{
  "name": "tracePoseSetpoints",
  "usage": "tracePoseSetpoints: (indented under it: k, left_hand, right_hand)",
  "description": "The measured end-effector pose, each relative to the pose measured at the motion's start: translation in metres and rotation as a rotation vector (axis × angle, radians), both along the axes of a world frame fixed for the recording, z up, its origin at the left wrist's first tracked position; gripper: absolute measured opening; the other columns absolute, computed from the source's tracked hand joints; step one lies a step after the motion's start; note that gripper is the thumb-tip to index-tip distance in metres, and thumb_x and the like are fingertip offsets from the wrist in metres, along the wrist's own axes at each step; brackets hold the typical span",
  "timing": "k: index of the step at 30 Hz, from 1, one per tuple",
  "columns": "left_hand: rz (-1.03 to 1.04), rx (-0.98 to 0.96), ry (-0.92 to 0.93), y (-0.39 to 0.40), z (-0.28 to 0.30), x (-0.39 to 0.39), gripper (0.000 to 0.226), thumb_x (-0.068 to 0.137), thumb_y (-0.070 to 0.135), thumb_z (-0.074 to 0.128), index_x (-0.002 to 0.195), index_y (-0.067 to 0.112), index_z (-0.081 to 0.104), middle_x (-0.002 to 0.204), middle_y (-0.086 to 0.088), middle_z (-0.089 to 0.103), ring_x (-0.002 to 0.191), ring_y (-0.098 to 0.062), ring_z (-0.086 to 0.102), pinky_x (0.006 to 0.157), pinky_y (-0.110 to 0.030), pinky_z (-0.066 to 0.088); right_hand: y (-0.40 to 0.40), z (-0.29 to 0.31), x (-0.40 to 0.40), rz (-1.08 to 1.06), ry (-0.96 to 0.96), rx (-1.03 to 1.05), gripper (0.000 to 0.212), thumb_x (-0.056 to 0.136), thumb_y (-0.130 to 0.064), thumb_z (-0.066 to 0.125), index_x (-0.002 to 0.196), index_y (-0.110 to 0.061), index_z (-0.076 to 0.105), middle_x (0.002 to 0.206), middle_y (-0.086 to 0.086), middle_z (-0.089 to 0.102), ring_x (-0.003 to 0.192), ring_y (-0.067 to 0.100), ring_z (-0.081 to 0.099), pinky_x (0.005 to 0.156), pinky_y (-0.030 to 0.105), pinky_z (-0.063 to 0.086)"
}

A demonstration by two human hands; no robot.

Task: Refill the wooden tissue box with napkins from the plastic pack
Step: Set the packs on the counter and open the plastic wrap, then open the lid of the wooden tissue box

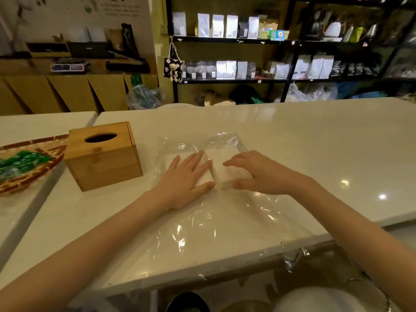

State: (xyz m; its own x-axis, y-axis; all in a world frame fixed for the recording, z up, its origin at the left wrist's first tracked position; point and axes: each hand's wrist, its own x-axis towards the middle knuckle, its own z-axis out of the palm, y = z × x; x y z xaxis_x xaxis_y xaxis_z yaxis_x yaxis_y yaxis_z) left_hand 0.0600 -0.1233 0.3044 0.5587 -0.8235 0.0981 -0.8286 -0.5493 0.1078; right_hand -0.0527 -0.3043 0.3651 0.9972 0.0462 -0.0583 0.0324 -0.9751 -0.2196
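A clear plastic pack (225,217) lies flat on the white counter and reaches down past its near edge. Inside its far end are white napkins (221,170), in two stacks side by side. My left hand (186,179) rests flat, fingers spread, on the left stack. My right hand (258,172) is arched over the right stack, fingertips on top and thumb against its near side. The wooden tissue box (103,156) stands closed to the left of the pack, its oval slot dark and showing no tissue.
A woven basket (27,170) with green wrapped items sits on the neighbouring table at far left. A gap runs between the two tables (29,212). Shelves of bags (225,68) line the back wall. The counter stretches bare to the right (337,143).
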Motion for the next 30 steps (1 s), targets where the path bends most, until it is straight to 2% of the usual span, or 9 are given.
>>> tracePoseSetpoints:
  k: [2, 7, 9, 12, 14, 18, 22, 25, 30]
  left_hand:
    - [0.007, -0.008, -0.019, -0.001, 0.001, 0.004, 0.087, 0.068, 0.069, 0.0, 0.146, 0.031, 0.004, 0.158, 0.0, -0.006, 0.145, -0.014, -0.003, 0.117, -0.04, -0.003]
    - [0.116, 0.039, -0.197, -0.008, 0.003, 0.022, 0.093, 0.069, 0.074, -0.005, 0.146, 0.024, 0.011, 0.158, -0.005, 0.006, 0.145, -0.019, 0.005, 0.116, -0.045, -0.001]
    - [0.195, 0.013, -0.225, -0.013, 0.005, 0.029, 0.087, 0.074, 0.068, 0.006, 0.14, 0.019, 0.033, 0.151, -0.009, 0.031, 0.14, -0.024, 0.028, 0.114, -0.047, 0.015]
    - [0.257, 0.008, -0.204, -0.018, 0.007, 0.037, 0.063, 0.077, 0.058, 0.028, 0.104, 0.015, 0.067, 0.105, -0.007, 0.071, 0.096, -0.022, 0.067, 0.085, -0.041, 0.051]
    - [0.267, -0.021, -0.173, -0.019, 0.01, 0.043, 0.064, 0.077, 0.057, 0.027, 0.104, 0.014, 0.067, 0.101, -0.007, 0.071, 0.093, -0.023, 0.068, 0.078, -0.036, 0.053]
    - [0.247, -0.051, -0.091, -0.017, 0.004, 0.055, 0.087, 0.073, 0.062, 0.003, 0.141, 0.016, 0.031, 0.15, -0.008, 0.033, 0.138, -0.021, 0.03, 0.109, -0.037, 0.024]
    - [0.21, -0.046, -0.066, -0.005, 0.018, 0.046, 0.06, 0.093, 0.051, 0.024, 0.145, 0.022, 0.017, 0.157, -0.005, 0.01, 0.144, -0.019, 0.01, 0.117, -0.037, 0.004]
    - [0.159, -0.205, -0.179, 0.027, 0.038, 0.034, 0.056, 0.091, 0.05, 0.03, 0.14, 0.024, 0.03, 0.155, -0.003, 0.02, 0.142, -0.02, 0.018, 0.115, -0.033, 0.012]
    - [0.207, -0.447, -0.231, 0.095, 0.067, 0.036, 0.053, 0.078, 0.052, 0.043, 0.12, 0.023, 0.055, 0.14, -0.004, 0.045, 0.13, -0.022, 0.04, 0.103, -0.029, 0.024]
  right_hand:
    - [-0.005, -0.016, 0.01, -0.041, 0.012, -0.119, 0.057, 0.088, -0.036, 0.055, 0.141, -0.027, 0.035, 0.147, 0.004, 0.036, 0.137, 0.025, 0.028, 0.11, 0.038, 0.028]
    - [-0.014, -0.032, 0.038, -0.086, -0.06, -0.149, 0.058, 0.09, -0.026, 0.049, 0.144, -0.028, 0.027, 0.155, 0.007, 0.02, 0.143, 0.025, 0.015, 0.114, 0.039, 0.02]
    - [-0.019, -0.035, 0.053, -0.093, -0.084, -0.161, 0.057, 0.091, -0.024, 0.047, 0.144, -0.028, 0.027, 0.155, 0.007, 0.021, 0.142, 0.025, 0.016, 0.113, 0.039, 0.021]
    - [-0.023, -0.037, 0.073, -0.093, -0.091, -0.14, 0.054, 0.092, -0.022, 0.043, 0.144, -0.027, 0.027, 0.154, 0.004, 0.024, 0.142, 0.023, 0.02, 0.112, 0.037, 0.021]
    - [-0.024, -0.038, 0.084, -0.079, -0.091, -0.133, 0.053, 0.093, -0.022, 0.042, 0.144, -0.027, 0.027, 0.154, 0.004, 0.026, 0.141, 0.023, 0.022, 0.111, 0.036, 0.023]
    - [-0.024, -0.036, 0.097, -0.075, -0.072, -0.126, 0.053, 0.092, -0.02, 0.042, 0.143, -0.025, 0.029, 0.15, 0.005, 0.032, 0.138, 0.025, 0.027, 0.108, 0.037, 0.03]
    - [-0.02, -0.021, 0.105, -0.058, -0.084, -0.242, 0.058, 0.088, -0.026, 0.048, 0.143, -0.026, 0.029, 0.148, 0.005, 0.037, 0.135, 0.026, 0.033, 0.107, 0.036, 0.03]
    - [0.002, -0.003, 0.112, 0.015, -0.183, -0.193, 0.061, 0.088, -0.03, 0.054, 0.143, -0.027, 0.029, 0.149, 0.002, 0.037, 0.134, 0.024, 0.035, 0.109, 0.037, 0.029]
    - [0.068, 0.014, 0.126, 0.222, -0.219, 0.238, 0.07, 0.082, -0.037, 0.064, 0.143, -0.03, 0.029, 0.151, -0.005, 0.034, 0.137, 0.015, 0.031, 0.111, 0.032, 0.026]
